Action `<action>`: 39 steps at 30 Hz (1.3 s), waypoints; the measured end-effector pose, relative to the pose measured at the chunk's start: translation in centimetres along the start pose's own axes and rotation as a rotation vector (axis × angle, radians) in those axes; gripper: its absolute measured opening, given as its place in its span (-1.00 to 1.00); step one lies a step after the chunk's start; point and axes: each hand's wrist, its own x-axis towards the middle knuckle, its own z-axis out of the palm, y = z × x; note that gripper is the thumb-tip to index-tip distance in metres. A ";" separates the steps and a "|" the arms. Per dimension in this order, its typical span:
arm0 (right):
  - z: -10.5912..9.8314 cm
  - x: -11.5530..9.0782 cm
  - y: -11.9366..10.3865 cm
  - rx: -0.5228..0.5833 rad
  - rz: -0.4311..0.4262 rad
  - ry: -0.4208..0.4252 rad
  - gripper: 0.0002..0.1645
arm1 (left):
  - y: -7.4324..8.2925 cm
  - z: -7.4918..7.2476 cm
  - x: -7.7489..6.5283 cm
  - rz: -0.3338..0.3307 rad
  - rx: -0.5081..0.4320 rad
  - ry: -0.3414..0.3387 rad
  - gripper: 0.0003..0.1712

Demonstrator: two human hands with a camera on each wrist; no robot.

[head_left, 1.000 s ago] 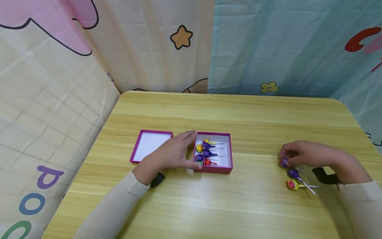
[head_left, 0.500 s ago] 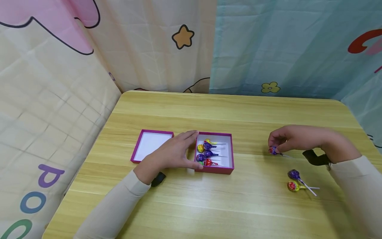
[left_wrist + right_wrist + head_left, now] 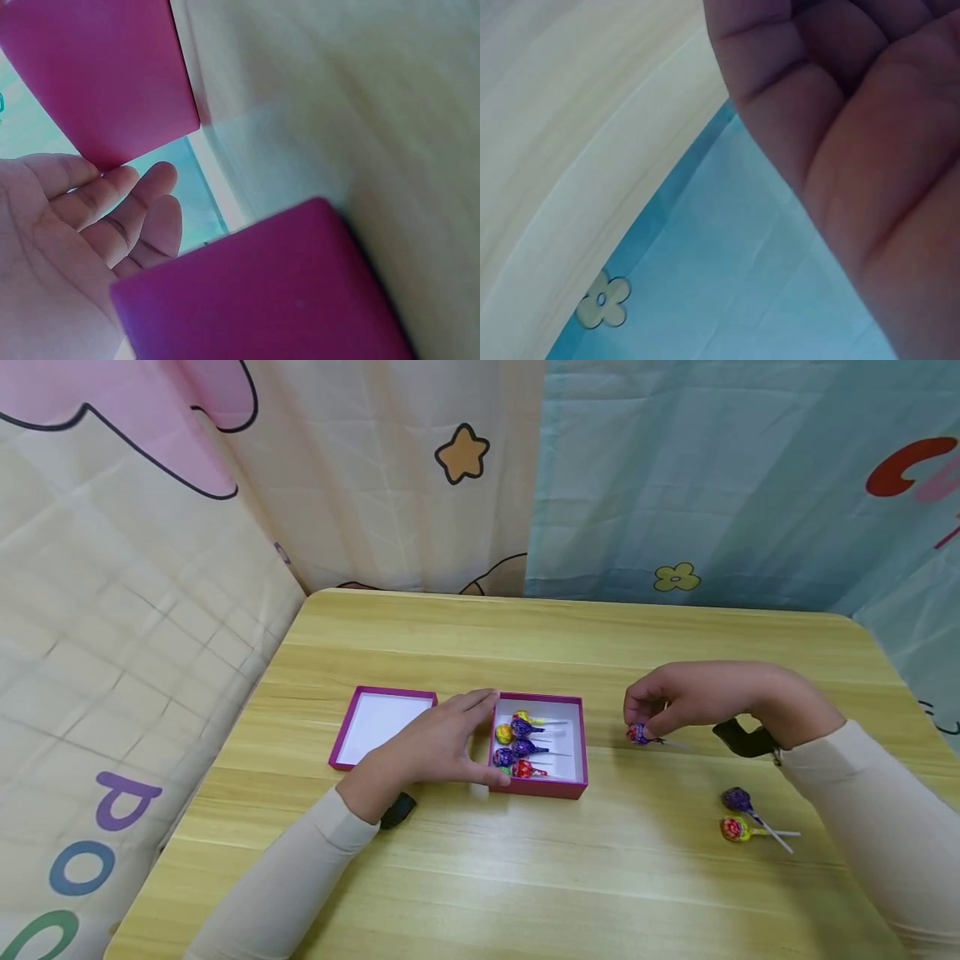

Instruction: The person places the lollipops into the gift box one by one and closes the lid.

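Round purple-and-red lollipop in shiny wrapper [image 3: 637, 734] — pinched in right grip [image 3: 697, 693], at pale wooden desk [image 3: 600, 868], right of open dark-pink cardboard box [image 3: 540, 787] touched by loosely spread left grip [image 3: 431, 743].

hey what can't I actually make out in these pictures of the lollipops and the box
Head view: part of the lid is hidden behind the left hand.
Head view: wrapper print on the lollipops inside the box is too small to read.
Left wrist view: box and lid walls hide their insides.
Right wrist view: the fingertips of the right hand are cut off by the top edge; the held lollipop does not show.
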 end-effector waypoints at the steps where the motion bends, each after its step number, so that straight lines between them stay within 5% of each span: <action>1: 0.0 0.2 -0.3 -0.009 -0.004 -0.003 -0.93 | 0.0 0.0 0.0 0.001 -0.001 0.000 0.43; 22: -0.3 4.9 -5.6 -0.123 -0.198 0.089 -0.88 | 0.0 -0.1 0.2 0.008 0.000 0.008 0.43; 39: 1.2 8.6 -6.0 -0.108 -0.301 0.166 -0.91 | 0.0 0.1 0.2 0.014 -0.001 0.000 0.44</action>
